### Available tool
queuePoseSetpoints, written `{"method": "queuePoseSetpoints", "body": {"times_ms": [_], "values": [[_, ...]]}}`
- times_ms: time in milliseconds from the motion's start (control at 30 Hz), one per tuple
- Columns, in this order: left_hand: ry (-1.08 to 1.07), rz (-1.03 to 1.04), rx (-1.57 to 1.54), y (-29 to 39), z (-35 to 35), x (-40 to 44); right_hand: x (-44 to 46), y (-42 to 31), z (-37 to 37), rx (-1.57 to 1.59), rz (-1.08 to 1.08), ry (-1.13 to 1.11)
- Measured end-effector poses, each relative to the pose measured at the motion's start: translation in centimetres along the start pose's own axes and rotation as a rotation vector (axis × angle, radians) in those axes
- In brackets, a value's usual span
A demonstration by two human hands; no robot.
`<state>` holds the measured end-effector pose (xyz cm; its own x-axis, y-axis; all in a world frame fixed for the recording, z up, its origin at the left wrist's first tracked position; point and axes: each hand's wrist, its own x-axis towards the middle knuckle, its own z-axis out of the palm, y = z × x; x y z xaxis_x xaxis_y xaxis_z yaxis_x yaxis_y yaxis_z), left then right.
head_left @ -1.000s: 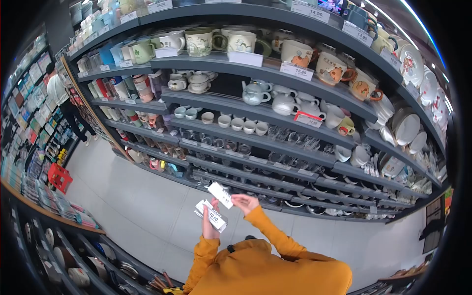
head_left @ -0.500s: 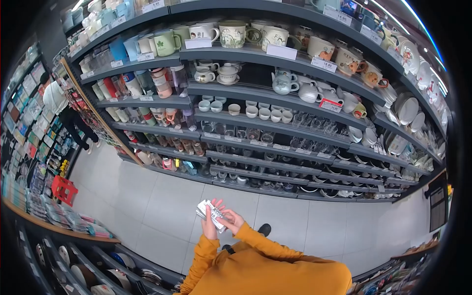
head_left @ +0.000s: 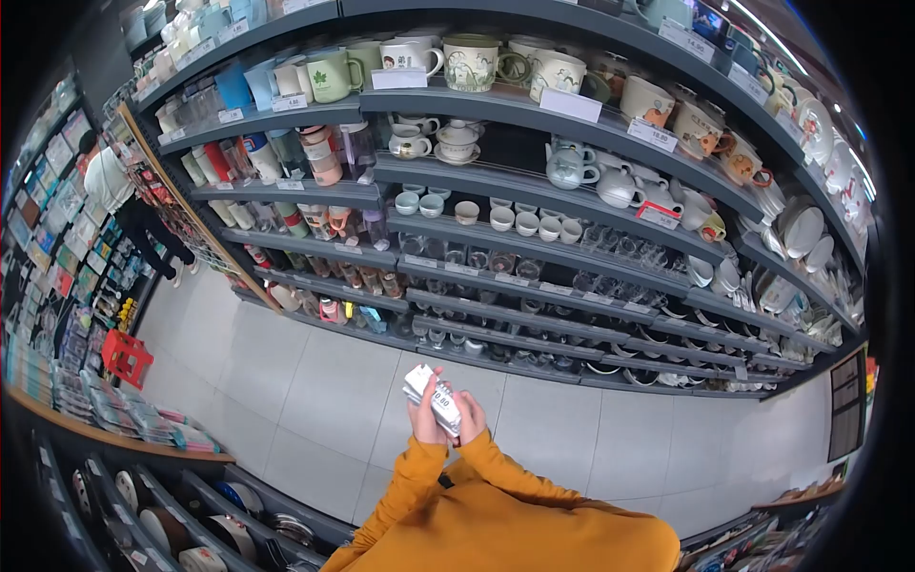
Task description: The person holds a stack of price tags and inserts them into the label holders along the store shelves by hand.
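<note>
A stack of white price tags with dark printed figures is held over the floor in front of my body. My left hand wraps round the stack's near left side, with fingertips showing at its upper edge. Along the right side, my right hand is closed against the same stack. Both hands touch at the lower end of the tags. The palms and several fingers are hidden behind the stack.
Ahead stands a long grey shelf with mugs, teapots, cups and glasses. A red plastic basket or stool sits on the floor at left. Another person stands at the far-left aisle. Low racks hold pans behind me.
My hands and the tags have shifted slightly right. My right hand has gone from fingering the tags' face to gripping their right side. The view has shifted slightly.
</note>
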<state>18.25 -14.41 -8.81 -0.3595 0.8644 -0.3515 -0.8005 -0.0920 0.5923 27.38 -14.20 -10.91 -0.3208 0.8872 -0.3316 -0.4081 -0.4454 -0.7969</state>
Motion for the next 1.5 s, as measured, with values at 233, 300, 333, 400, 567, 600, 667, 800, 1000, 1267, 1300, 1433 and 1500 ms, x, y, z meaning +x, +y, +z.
{"method": "queuePoseSetpoints", "body": {"times_ms": [233,300,333,400,567,600,667,800,1000,1267,1300,1433,1500], "values": [[-0.067,0.095,-0.093,-3.2,3.3,4.3,4.1,-4.6,-2.2,-0.663,-0.214,-0.046],[-0.064,0.152,-0.202,-2.5,3.7,5.8,6.0,-8.7,-2.7,-0.904,-0.267,-0.133],[0.036,0.098,-0.231,-1.6,4.8,5.7,7.3,-10.2,-3.4,-0.951,-0.338,-0.140],[0.092,0.135,-0.163,-1.6,4.8,7.1,10.6,-13.8,-4.4,-1.039,-0.477,-0.129],[0.124,0.035,-0.223,-2.5,4.3,6.9,15.4,-22.8,-3.1,-1.052,-0.679,-0.104],[0.125,0.019,-0.237,-2.6,4.3,6.8,15.8,-24.4,-2.6,-1.043,-0.753,-0.112],[0.113,-0.025,-0.246,-2.9,4.7,6.7,15.5,-28.8,-1.5,-1.032,-0.971,-0.097],[0.071,-0.090,-0.266,-3.4,5.4,7.1,14.8,-36.0,-2.1,-0.993,-1.171,0.050],[0.028,-0.133,-0.240,-3.4,6.7,7.6,13.1,-41.4,-6.1,-1.077,-1.337,0.353],[-0.144,-0.307,-0.167,-4.0,8.6,8.6,12.8,-48.0,-9.4,-1.223,-1.441,0.516],[-0.138,-0.322,-0.151,-4.2,9.3,8.4,12.7,-47.4,-9.2,-1.251,-1.413,0.461],[-0.155,-0.380,-0.107,-5.0,10.8,7.4,11.5,-43.7,-7.8,-1.415,-1.335,0.317],[-0.213,-0.427,-0.114,-5.4,10.7,6.9,12.7,-45.4,-8.8,-1.259,-1.458,0.429]]}}
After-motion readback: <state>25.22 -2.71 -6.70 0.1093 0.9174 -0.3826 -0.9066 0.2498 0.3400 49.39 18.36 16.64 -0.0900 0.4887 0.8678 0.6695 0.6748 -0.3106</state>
